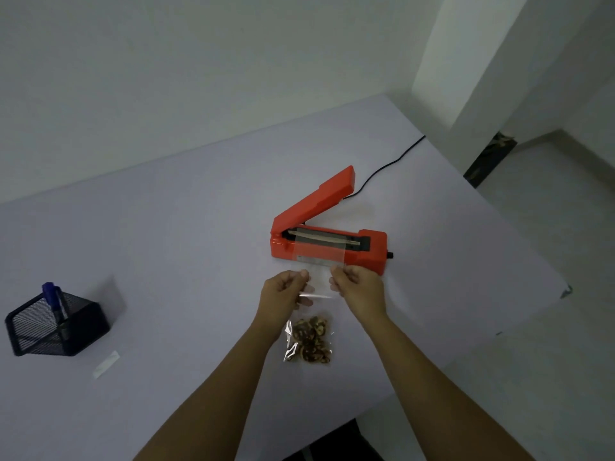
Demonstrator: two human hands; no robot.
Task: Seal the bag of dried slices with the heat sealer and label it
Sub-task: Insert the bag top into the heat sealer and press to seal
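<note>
A clear plastic bag [317, 261] holds brown dried slices [312, 341] at its near end. My left hand [286, 292] pinches the bag's left edge and my right hand [357, 287] pinches its right edge. The bag's open top lies across the sealing strip of the red heat sealer [369, 251], whose lever arm [316, 199] stands raised. A white label [106, 364] lies flat on the table at the left, apart from both hands.
A black mesh pen holder [56, 326] with a blue pen [51, 294] stands at the left. The sealer's black cord [386, 166] runs toward the table's far right corner. The table's right edge [519, 324] drops to the floor.
</note>
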